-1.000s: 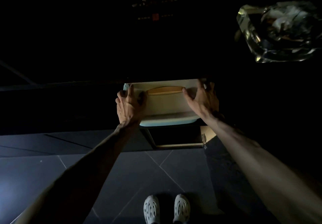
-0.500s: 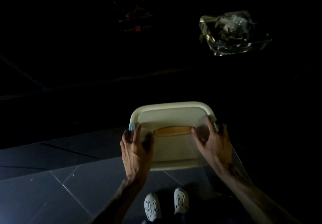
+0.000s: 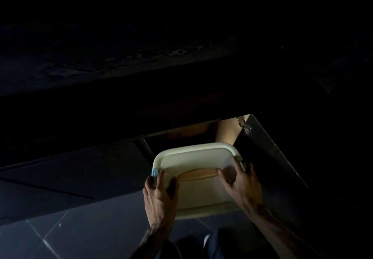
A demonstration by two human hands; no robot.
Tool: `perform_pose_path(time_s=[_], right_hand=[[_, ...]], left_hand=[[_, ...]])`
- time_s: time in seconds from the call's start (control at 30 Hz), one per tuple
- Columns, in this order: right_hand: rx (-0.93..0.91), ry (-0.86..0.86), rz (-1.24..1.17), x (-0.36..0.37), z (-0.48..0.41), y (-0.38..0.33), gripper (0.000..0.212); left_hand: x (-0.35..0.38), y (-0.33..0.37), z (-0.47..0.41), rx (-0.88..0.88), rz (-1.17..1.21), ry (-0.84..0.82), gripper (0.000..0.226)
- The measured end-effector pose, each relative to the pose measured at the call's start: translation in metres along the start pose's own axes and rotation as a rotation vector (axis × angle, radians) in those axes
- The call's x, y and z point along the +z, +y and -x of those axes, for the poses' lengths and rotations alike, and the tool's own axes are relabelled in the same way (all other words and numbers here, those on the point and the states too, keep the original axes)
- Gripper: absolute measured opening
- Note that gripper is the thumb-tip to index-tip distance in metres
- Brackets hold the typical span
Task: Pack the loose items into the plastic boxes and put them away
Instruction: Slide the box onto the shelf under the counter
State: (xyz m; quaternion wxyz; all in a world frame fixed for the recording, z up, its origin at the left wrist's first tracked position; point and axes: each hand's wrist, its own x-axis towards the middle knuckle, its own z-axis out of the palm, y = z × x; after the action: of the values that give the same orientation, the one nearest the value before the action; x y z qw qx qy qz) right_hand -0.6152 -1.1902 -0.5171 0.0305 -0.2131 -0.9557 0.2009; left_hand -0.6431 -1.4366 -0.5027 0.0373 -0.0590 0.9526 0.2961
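Plastic box between both hands

box lid cream, plain | handle tan, wood-toned | clip pale blue | floor dark grey tiles, pale grout lines | cupboard door black | cupboard inner wall light tan

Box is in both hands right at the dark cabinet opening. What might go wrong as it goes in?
1. The cream plastic box fills most of the cabinet opening; its far corner could catch the open dark door on the right.
2. The left hand and right hand have their grip on the sides, so knuckles may get pinched against the frame.
3. The interior is nearly black, so anything already inside is unseen.
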Motion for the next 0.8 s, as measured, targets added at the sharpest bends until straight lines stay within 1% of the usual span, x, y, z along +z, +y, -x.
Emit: perform_pose_path(time_s=[0.07, 0.13, 0.2, 0.4, 0.6, 0.7, 0.8], right_hand=[[-0.016, 0.018, -0.005, 0.038, -0.015, 0.012, 0.074], [-0.023, 0.071, -0.019, 0.078, -0.032, 0.024, 0.069], [-0.013, 0.101, -0.044, 0.118, -0.050, 0.039, 0.071], [0.069, 0.049, -0.134, 0.229, -0.106, 0.087, 0.077], [0.034, 0.069, -0.074, 0.307, -0.156, 0.117, 0.079], [-0.006, 0.103, -0.024, 0.335, -0.183, 0.127, 0.078], [-0.064, 0.131, 0.026, 0.360, -0.209, 0.131, 0.078]], left_hand=[[0.036, -0.019, -0.016, -0.002, 0.004, 0.008, 0.062], [0.073, -0.038, -0.034, 0.007, 0.012, 0.017, 0.064], [0.109, -0.056, -0.053, 0.015, 0.025, 0.034, 0.065], [0.217, -0.100, -0.103, 0.036, 0.082, 0.060, 0.068], [0.303, -0.135, -0.147, 0.025, 0.115, 0.107, 0.063], [0.332, -0.145, -0.170, 0.006, 0.125, 0.115, 0.063], [0.354, -0.154, -0.194, 0.047, 0.104, 0.147, 0.061]])
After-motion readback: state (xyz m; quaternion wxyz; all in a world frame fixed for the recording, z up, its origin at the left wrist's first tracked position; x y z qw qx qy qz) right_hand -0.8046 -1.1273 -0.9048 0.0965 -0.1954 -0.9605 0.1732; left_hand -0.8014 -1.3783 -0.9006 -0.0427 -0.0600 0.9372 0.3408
